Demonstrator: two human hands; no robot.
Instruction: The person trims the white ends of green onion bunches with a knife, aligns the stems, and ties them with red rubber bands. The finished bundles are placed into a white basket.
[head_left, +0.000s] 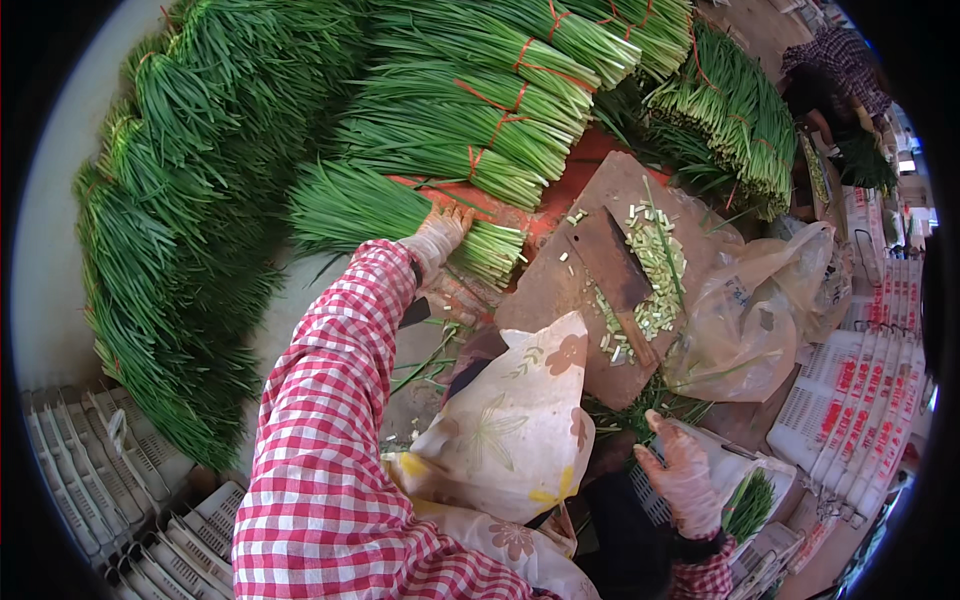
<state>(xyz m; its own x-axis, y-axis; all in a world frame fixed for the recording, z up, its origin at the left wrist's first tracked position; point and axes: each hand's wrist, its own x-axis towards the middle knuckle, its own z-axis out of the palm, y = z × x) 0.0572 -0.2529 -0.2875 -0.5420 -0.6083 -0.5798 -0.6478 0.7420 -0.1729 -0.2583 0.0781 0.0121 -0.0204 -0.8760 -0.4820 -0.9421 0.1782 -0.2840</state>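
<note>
My left hand (441, 234), in a thin clear plastic glove, lies over a bundle of garlic chives (367, 202), its fingers curled across the stalks near the pale cut ends. The thumb's side of this grip is hard to see. Right of the bundle, a cleaver (611, 259) with a dark blade and wooden handle rests flat on a wooden chopping board (547, 289). Short pale stem pieces (660, 255) are scattered around the blade. My right hand (681, 469), also gloved, hangs with nothing in it and fingers apart, near a white plastic crate (757, 469).
Chive bundles tied with red bands (480, 112) are piled beyond the board, with a tall leafy stack (187, 187) at left. A clear plastic bag (750, 322) sits right of the board. White crates (847, 405) stand at right, others (105, 465) lower left. Another person (836, 82) bends over, upper right.
</note>
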